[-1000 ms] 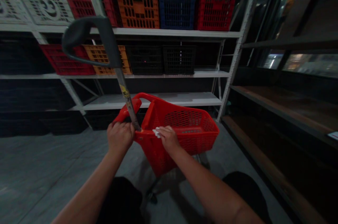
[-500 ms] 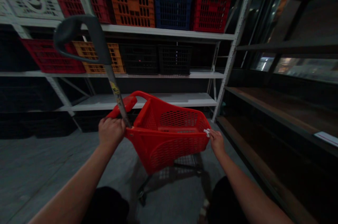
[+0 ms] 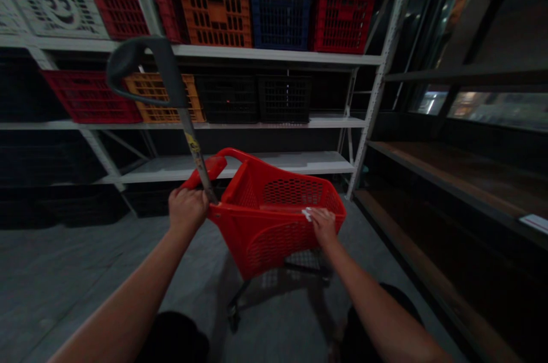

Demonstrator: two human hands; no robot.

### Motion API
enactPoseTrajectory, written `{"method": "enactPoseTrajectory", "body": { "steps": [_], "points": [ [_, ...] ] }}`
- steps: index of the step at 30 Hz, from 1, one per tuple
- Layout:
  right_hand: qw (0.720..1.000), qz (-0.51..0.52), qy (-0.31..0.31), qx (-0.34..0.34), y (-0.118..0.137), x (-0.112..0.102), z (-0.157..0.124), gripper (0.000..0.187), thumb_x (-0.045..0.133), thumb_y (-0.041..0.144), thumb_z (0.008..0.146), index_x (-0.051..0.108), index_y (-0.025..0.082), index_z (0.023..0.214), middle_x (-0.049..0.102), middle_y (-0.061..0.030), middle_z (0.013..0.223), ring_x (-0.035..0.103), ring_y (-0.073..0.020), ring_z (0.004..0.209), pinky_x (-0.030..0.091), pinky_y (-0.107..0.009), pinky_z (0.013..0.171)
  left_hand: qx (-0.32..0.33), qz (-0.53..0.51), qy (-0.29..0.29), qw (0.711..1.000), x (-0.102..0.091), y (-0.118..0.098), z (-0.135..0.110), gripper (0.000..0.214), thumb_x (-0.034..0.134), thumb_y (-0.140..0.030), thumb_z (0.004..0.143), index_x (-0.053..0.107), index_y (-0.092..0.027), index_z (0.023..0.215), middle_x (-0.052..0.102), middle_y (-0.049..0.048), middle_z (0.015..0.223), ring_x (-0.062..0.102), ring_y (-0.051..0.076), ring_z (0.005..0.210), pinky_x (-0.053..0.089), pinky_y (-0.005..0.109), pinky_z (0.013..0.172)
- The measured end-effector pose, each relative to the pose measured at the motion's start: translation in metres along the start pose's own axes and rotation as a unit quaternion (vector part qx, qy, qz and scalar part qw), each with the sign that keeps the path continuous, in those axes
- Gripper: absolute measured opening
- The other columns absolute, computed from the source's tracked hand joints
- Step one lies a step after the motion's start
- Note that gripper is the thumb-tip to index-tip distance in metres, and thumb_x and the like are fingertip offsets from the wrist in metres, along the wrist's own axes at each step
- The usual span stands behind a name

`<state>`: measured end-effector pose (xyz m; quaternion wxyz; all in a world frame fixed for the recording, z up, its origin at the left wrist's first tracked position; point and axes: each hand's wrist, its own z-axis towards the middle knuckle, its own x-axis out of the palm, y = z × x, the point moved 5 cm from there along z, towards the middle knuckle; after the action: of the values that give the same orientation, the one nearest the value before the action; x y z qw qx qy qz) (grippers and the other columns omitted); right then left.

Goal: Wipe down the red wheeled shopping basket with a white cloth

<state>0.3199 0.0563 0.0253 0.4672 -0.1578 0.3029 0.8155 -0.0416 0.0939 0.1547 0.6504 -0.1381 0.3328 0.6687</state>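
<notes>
The left grip (image 3: 187,209) is closing firmly around the metal pole (image 3: 197,160) of a red plastic shopping trolley (image 3: 274,243), apparently steadying it on the concrete floor (image 3: 85,271). The right grip (image 3: 323,225) is pinching a small white cloth (image 3: 306,214) against the trolley's rim (image 3: 274,209), seemingly to keep it pressed there.

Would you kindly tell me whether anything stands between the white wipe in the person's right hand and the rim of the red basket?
Nothing visible does: the white wipe sits directly on the near rim of the red basket, held there under the fingers of the right hand.
</notes>
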Motion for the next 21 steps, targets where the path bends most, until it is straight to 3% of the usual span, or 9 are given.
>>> {"method": "enactPoseTrajectory", "body": {
  "steps": [4, 6, 8, 10, 15, 18, 21],
  "points": [
    [0.996, -0.044, -0.045, 0.059, -0.077, -0.045, -0.017, 0.028, 0.042, 0.019, 0.081, 0.066, 0.022, 0.095, 0.066, -0.0027, 0.098, 0.056, -0.0191, 0.087, 0.037, -0.036, 0.079, -0.009, -0.031, -0.002, 0.999, 0.004, 0.001, 0.002, 0.039, 0.029, -0.032, 0.085, 0.054, -0.015, 0.061, 0.059, 0.0062, 0.061, 0.045, 0.017, 0.069, 0.024, 0.036, 0.082],
    [0.995, -0.042, -0.053, 0.079, -0.088, -0.050, -0.017, 0.029, 0.040, 0.020, 0.081, 0.067, 0.020, 0.091, 0.067, -0.0046, 0.094, 0.057, -0.0195, 0.084, 0.041, -0.035, 0.075, -0.012, -0.034, -0.006, 0.999, 0.004, 0.000, 0.003, 0.039, 0.029, -0.032, 0.085, 0.055, -0.015, 0.061, 0.059, 0.0063, 0.062, 0.045, 0.018, 0.070, 0.024, 0.036, 0.083],
    [0.994, -0.029, -0.067, 0.084, -0.077, -0.043, -0.013, 0.029, 0.040, 0.019, 0.080, 0.068, 0.018, 0.088, 0.068, -0.0063, 0.090, 0.057, -0.0202, 0.084, 0.042, -0.036, 0.076, -0.015, -0.040, -0.010, 0.999, 0.003, -0.003, 0.004, 0.038, 0.029, -0.031, 0.084, 0.055, -0.015, 0.061, 0.059, 0.0064, 0.062, 0.046, 0.018, 0.070, 0.025, 0.037, 0.083],
    [0.995, 0.007, -0.070, 0.067, -0.045, -0.024, -0.006, 0.028, 0.042, 0.018, 0.080, 0.068, 0.018, 0.089, 0.068, -0.0072, 0.091, 0.057, -0.0203, 0.086, 0.041, -0.037, 0.079, -0.018, -0.045, -0.012, 0.999, 0.002, -0.005, 0.005, 0.038, 0.030, -0.031, 0.084, 0.055, -0.015, 0.060, 0.058, 0.0062, 0.061, 0.047, 0.018, 0.070, 0.026, 0.037, 0.083],
    [0.988, 0.151, -0.029, 0.014, 0.076, 0.045, 0.021, 0.028, 0.044, 0.012, 0.080, 0.066, 0.022, 0.095, 0.066, -0.0036, 0.099, 0.055, -0.0175, 0.094, 0.040, -0.036, 0.085, -0.038, -0.043, -0.022, 0.998, 0.004, -0.009, 0.005, 0.036, 0.032, -0.031, 0.083, 0.055, -0.018, 0.058, 0.058, 0.0058, 0.059, 0.049, 0.020, 0.070, 0.027, 0.038, 0.082],
    [0.975, 0.219, -0.023, 0.001, 0.141, 0.075, 0.049, 0.025, 0.047, 0.012, 0.080, 0.066, 0.022, 0.093, 0.067, -0.0025, 0.096, 0.055, -0.0161, 0.093, 0.040, -0.032, 0.085, -0.044, -0.054, -0.026, 0.997, 0.005, -0.010, 0.005, 0.035, 0.033, -0.030, 0.082, 0.056, -0.017, 0.058, 0.058, 0.0059, 0.059, 0.050, 0.020, 0.070, 0.027, 0.039, 0.081],
    [0.970, 0.244, 0.005, -0.003, 0.180, 0.093, 0.074, 0.025, 0.049, 0.012, 0.081, 0.066, 0.023, 0.095, 0.066, -0.0003, 0.097, 0.054, -0.0150, 0.091, 0.040, -0.029, 0.083, -0.038, -0.039, -0.027, 0.998, 0.005, -0.011, 0.005, 0.036, 0.033, -0.031, 0.082, 0.057, -0.017, 0.058, 0.059, 0.0057, 0.059, 0.051, 0.020, 0.069, 0.028, 0.039, 0.081]
  ]
}}
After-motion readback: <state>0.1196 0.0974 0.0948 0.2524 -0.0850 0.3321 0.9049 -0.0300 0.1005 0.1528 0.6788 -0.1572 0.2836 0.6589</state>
